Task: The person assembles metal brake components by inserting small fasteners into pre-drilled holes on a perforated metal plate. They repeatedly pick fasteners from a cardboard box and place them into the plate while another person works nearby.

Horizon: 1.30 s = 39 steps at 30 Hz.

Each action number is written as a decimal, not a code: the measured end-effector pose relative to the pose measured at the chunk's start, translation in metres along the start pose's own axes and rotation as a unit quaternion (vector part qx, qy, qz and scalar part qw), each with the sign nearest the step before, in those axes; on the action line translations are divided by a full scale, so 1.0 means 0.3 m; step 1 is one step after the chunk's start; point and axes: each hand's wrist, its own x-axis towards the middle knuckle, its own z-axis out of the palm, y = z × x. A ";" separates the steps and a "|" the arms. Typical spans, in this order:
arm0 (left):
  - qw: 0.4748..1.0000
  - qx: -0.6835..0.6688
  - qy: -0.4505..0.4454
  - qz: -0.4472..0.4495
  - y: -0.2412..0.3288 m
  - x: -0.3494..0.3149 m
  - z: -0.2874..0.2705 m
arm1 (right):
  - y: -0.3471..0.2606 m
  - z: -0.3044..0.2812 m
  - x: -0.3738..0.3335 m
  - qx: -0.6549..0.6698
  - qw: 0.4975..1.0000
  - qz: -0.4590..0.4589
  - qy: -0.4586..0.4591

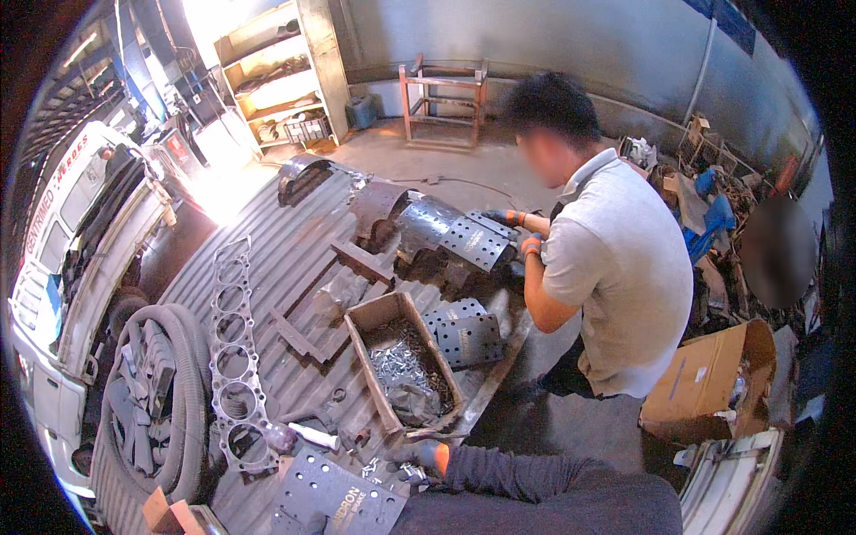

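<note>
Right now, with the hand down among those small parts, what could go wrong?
The loose metal pieces lie unconfined beside the gloved right hand, so a brush of the fingers might scatter them. The open box of small parts stands just beyond that hand, near the edge of the ridged work surface; a knock could spill it. A co-worker's gloved hand is at a curved perforated plate; if it shifts, fingers could get pinched.

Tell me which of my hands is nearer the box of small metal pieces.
Right. Your right hand is just beyond the near end of the box, on your side; your left hand is out of view.
</note>
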 end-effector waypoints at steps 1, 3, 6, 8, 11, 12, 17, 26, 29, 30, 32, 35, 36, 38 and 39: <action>1.000 0.004 -0.002 -0.001 -0.001 0.000 0.012 | -0.003 -0.008 -0.014 0.007 1.000 -0.002 -0.019; 1.000 0.005 -0.004 -0.002 -0.011 -0.003 0.022 | -0.027 0.007 -0.061 0.017 0.998 -0.001 -0.062; 1.000 0.008 -0.002 -0.002 -0.018 -0.016 0.032 | -0.068 0.044 -0.132 -0.030 0.999 -0.011 -0.007; 1.000 0.007 -0.004 0.004 -0.019 -0.037 0.027 | -0.096 0.039 -0.135 -0.092 0.996 0.009 0.017; 1.000 0.008 -0.009 0.006 -0.019 -0.039 0.021 | -0.040 -0.028 -0.062 -0.085 0.994 -0.024 0.057; 1.000 0.005 -0.015 0.006 -0.021 -0.030 0.016 | -0.053 -0.025 -0.079 -0.073 0.994 -0.031 0.071; 0.999 -0.001 -0.050 0.002 -0.016 -0.011 -0.034 | -0.042 -0.026 -0.131 -0.061 0.992 -0.071 0.086; 0.996 -0.026 -0.082 -0.035 -0.078 -0.035 -0.144 | -0.037 0.119 -0.259 -0.023 0.986 -0.118 0.111; 0.994 -0.028 -0.084 -0.069 -0.121 -0.031 -0.150 | 0.013 0.027 -0.223 -0.065 0.978 -0.176 0.091; 0.993 -0.029 -0.083 -0.078 -0.131 -0.017 -0.150 | -0.018 0.054 -0.267 -0.006 0.980 -0.132 0.149; 0.993 -0.031 -0.076 -0.088 -0.155 -0.003 -0.161 | -0.013 -0.033 -0.279 -0.028 0.976 -0.130 0.173; 0.995 -0.050 -0.045 -0.074 -0.152 -0.009 -0.170 | -0.068 -0.121 -0.216 -0.015 0.971 -0.162 0.176; 0.995 -0.054 -0.034 -0.075 -0.153 -0.003 -0.164 | -0.108 -0.129 -0.212 0.011 0.963 -0.171 0.207; 0.995 -0.067 -0.016 -0.076 -0.158 0.032 -0.127 | -0.232 -0.156 -0.208 0.103 0.961 -0.133 0.221; 0.994 -0.079 -0.007 -0.072 -0.171 0.049 -0.112 | -0.303 -0.215 -0.192 0.073 0.967 -0.127 0.210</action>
